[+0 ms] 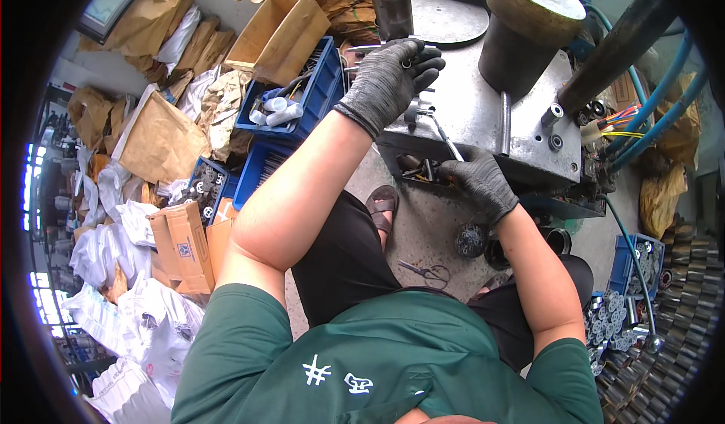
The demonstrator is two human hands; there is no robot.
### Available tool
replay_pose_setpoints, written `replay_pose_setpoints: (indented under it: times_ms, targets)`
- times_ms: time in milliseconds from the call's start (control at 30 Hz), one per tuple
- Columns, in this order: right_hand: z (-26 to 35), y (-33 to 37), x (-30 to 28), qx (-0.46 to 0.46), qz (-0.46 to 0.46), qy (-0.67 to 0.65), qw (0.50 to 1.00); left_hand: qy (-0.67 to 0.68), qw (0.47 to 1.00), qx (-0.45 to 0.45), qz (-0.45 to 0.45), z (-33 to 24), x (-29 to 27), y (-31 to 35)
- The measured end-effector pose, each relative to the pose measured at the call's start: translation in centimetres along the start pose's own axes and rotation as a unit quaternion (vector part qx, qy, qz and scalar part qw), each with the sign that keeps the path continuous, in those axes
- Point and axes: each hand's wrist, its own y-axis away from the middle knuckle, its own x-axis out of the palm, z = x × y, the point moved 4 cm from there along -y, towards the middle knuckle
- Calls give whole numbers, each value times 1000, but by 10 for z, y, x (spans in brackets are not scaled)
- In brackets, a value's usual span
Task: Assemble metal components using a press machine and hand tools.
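Note:
My left hand [391, 78], in a dark grey work glove, is raised over the left edge of a metal machine plate [529, 111]. Its fingers are bent around a small round metal part [408, 63], only partly visible. My right hand [483, 184], gloved alike, is at the plate's front edge. It grips the near end of a slim silver rod-like tool [447, 138]. The tool's far end meets a small metal cylinder [412, 111] on the plate's front left; whether they are joined I cannot tell.
A thick tapered metal post [529, 35] and dark columns rise from the machine. Blue hoses [657, 92] run at right. Blue bins [302, 126], cardboard boxes and paper bags crowd the left. Scissors [424, 273] lie on the floor by my foot; stacked metal parts [664, 333] fill the right.

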Motion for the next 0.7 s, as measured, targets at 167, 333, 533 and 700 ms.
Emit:
replay_pose_setpoints:
  times_ms: [167, 333, 533, 700]
  targets:
    - [-20, -7, 13, -22, 7, -115, 993, 8, 1000, -26, -9, 1, 3, 3]
    - [-23, 2, 22, 79, 80, -240, 964, -23, 999, -20, -23, 2, 5, 4]
    - [-4, 24, 20, 109, 83, -373, 917, -31, 999, -28, 15, 5, 12, 10]
    - [18, 45, -12, -17, 29, -297, 954, 6, 997, -56, 46, 11, 18, 13]
